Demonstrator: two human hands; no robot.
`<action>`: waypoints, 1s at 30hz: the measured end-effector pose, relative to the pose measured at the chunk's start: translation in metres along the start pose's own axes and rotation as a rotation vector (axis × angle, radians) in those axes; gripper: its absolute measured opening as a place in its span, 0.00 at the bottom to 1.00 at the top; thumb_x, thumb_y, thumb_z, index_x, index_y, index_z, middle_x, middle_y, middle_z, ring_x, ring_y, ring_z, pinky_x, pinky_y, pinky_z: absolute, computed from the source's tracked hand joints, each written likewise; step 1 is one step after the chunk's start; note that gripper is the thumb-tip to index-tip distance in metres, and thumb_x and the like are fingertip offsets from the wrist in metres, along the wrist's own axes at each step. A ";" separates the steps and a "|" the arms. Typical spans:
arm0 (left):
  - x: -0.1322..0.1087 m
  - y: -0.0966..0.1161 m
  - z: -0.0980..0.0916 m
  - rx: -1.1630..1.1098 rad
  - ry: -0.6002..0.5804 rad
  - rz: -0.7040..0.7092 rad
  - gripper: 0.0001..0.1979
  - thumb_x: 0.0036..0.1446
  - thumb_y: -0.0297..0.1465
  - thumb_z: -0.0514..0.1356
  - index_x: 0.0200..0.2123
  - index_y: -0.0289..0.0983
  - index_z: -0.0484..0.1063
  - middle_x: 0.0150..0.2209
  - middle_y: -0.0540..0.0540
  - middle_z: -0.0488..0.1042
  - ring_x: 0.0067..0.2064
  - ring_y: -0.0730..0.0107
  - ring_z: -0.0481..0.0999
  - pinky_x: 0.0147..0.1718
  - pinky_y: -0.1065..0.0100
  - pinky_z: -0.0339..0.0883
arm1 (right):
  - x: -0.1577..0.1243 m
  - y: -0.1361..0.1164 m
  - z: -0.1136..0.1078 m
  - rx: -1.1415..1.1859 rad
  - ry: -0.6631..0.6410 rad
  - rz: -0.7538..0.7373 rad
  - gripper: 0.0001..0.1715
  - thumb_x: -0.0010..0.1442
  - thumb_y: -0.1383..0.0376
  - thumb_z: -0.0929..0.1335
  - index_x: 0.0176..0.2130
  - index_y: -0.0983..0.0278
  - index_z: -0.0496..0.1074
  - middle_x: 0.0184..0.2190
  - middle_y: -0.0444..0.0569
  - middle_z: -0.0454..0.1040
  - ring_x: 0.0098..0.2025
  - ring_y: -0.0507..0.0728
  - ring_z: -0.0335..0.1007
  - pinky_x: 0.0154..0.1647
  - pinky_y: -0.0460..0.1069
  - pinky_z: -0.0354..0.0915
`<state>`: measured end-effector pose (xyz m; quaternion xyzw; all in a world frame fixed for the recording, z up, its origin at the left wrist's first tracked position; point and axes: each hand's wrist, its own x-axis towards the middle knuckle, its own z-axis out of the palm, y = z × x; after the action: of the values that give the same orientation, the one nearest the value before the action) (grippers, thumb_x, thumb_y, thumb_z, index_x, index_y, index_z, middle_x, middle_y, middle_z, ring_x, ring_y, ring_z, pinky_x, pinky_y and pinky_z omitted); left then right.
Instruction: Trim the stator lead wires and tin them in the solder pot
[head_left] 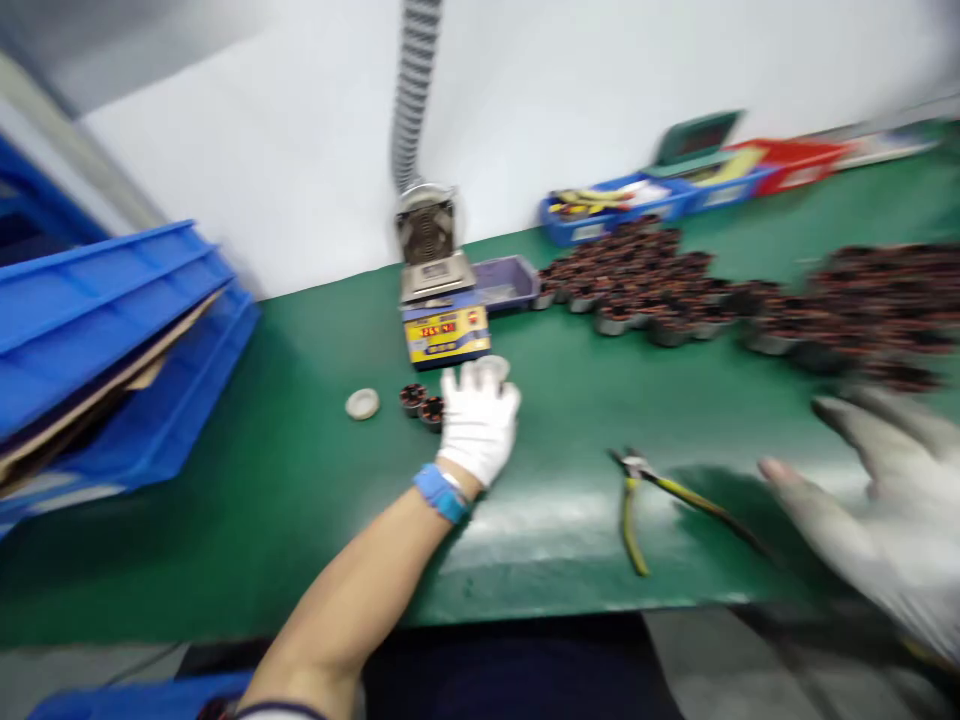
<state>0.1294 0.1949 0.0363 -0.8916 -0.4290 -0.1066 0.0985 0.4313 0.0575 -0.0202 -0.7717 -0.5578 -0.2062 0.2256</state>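
My left hand (478,418), in a white glove with a blue wrist strap, reaches across the green table (300,500). Its fingers close round a small round silvery part (487,372) just in front of the yellow-faced device (446,333). Two small dark copper-wound parts (421,403) lie just left of that hand, and a white disc (362,403) lies further left. My right hand (885,500), gloved and blurred, hovers at the right with fingers spread and nothing in it. Yellow-handled pliers (637,500) lie between the hands.
Several dark wound parts are heaped at the back right (637,285) and far right (877,310). Blue stacked bins (97,340) stand at the left. A small purple tray (506,283), blue and red trays (675,190) and a ribbed hose (414,90) are at the back.
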 end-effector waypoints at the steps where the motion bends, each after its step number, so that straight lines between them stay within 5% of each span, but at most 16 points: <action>1: 0.002 -0.004 0.000 0.036 -0.013 -0.070 0.18 0.65 0.30 0.57 0.56 0.35 0.74 0.62 0.30 0.70 0.64 0.35 0.65 0.61 0.31 0.53 | 0.009 0.010 -0.008 -0.045 0.028 0.147 0.46 0.64 0.40 0.61 0.65 0.71 0.67 0.65 0.67 0.65 0.66 0.72 0.65 0.61 0.62 0.69; 5: 0.005 -0.029 -0.001 0.137 -0.120 -0.269 0.16 0.66 0.30 0.53 0.52 0.36 0.75 0.50 0.33 0.76 0.55 0.38 0.72 0.55 0.33 0.60 | 0.039 0.046 -0.025 -0.205 -0.073 0.497 0.54 0.60 0.33 0.62 0.67 0.69 0.66 0.67 0.67 0.62 0.61 0.76 0.68 0.49 0.63 0.70; 9: -0.010 -0.064 -0.007 0.191 -0.180 -0.362 0.18 0.68 0.31 0.47 0.52 0.34 0.73 0.49 0.31 0.75 0.51 0.42 0.74 0.44 0.49 0.68 | 0.061 0.058 -0.016 -0.124 -0.208 0.511 0.52 0.60 0.32 0.62 0.66 0.64 0.69 0.66 0.66 0.62 0.51 0.67 0.73 0.39 0.55 0.65; 11: -0.022 -0.080 -0.011 0.200 -0.210 -0.436 0.19 0.68 0.33 0.47 0.51 0.32 0.73 0.50 0.30 0.74 0.49 0.40 0.75 0.41 0.49 0.69 | 0.071 0.058 -0.010 -0.045 -0.244 0.487 0.48 0.59 0.34 0.63 0.61 0.65 0.74 0.58 0.66 0.69 0.41 0.59 0.72 0.36 0.52 0.62; 13: -0.036 -0.090 -0.015 0.192 -0.137 -0.469 0.18 0.66 0.35 0.50 0.49 0.30 0.74 0.55 0.25 0.72 0.53 0.35 0.74 0.46 0.41 0.69 | 0.078 0.056 -0.005 0.006 -0.260 0.491 0.44 0.61 0.36 0.62 0.54 0.68 0.78 0.49 0.64 0.73 0.33 0.54 0.68 0.34 0.51 0.61; 15: -0.049 -0.089 -0.017 0.077 0.061 -0.431 0.18 0.64 0.36 0.54 0.49 0.30 0.74 0.62 0.23 0.67 0.60 0.31 0.70 0.56 0.34 0.63 | 0.081 0.050 -0.003 0.037 -0.243 0.517 0.40 0.62 0.39 0.62 0.45 0.71 0.79 0.44 0.64 0.73 0.30 0.53 0.65 0.34 0.52 0.63; 18: -0.063 -0.060 -0.020 -0.487 0.311 -0.385 0.19 0.61 0.41 0.59 0.51 0.36 0.73 0.60 0.31 0.72 0.60 0.40 0.72 0.60 0.40 0.64 | 0.068 0.018 0.000 0.137 -0.224 0.507 0.30 0.60 0.45 0.66 0.39 0.69 0.76 0.43 0.63 0.75 0.34 0.55 0.70 0.38 0.52 0.67; 20: -0.065 -0.029 -0.018 -1.080 0.134 -0.463 0.23 0.63 0.47 0.59 0.53 0.38 0.71 0.53 0.36 0.77 0.50 0.51 0.79 0.52 0.49 0.73 | 0.051 -0.023 0.000 0.322 -0.277 0.411 0.25 0.59 0.46 0.68 0.39 0.66 0.74 0.44 0.59 0.77 0.35 0.55 0.73 0.38 0.49 0.70; 24: -0.054 0.016 -0.002 -2.136 -0.717 -0.551 0.43 0.53 0.67 0.56 0.53 0.36 0.69 0.40 0.38 0.79 0.27 0.57 0.80 0.25 0.58 0.74 | 0.015 -0.121 -0.010 0.876 -0.405 -0.115 0.21 0.61 0.48 0.69 0.32 0.63 0.69 0.52 0.55 0.78 0.41 0.56 0.79 0.36 0.47 0.75; 25: -0.052 0.020 0.002 -2.229 -0.689 -0.596 0.42 0.51 0.67 0.56 0.49 0.35 0.71 0.35 0.41 0.79 0.24 0.62 0.77 0.22 0.63 0.70 | 0.009 -0.139 -0.014 0.895 -0.348 -0.253 0.18 0.62 0.50 0.69 0.33 0.62 0.71 0.53 0.54 0.77 0.43 0.57 0.80 0.38 0.48 0.76; 27: -0.052 0.022 0.007 -2.308 -0.450 -0.759 0.36 0.50 0.65 0.61 0.41 0.36 0.73 0.30 0.45 0.77 0.22 0.68 0.73 0.20 0.69 0.64 | 0.003 -0.163 -0.019 0.815 -0.133 -0.466 0.11 0.64 0.55 0.69 0.39 0.60 0.74 0.54 0.53 0.77 0.48 0.60 0.79 0.41 0.52 0.77; 30: -0.058 0.018 0.005 -2.295 -0.201 -0.937 0.34 0.48 0.64 0.64 0.36 0.36 0.74 0.27 0.47 0.73 0.22 0.71 0.70 0.18 0.70 0.58 | 0.004 -0.172 -0.019 0.698 0.140 -0.700 0.10 0.64 0.65 0.69 0.46 0.59 0.74 0.47 0.53 0.79 0.48 0.62 0.78 0.47 0.57 0.76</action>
<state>0.1085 0.1416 0.0143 -0.2277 -0.3702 -0.3762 -0.8183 0.2669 0.0972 0.0186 -0.4010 -0.8025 -0.1219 0.4247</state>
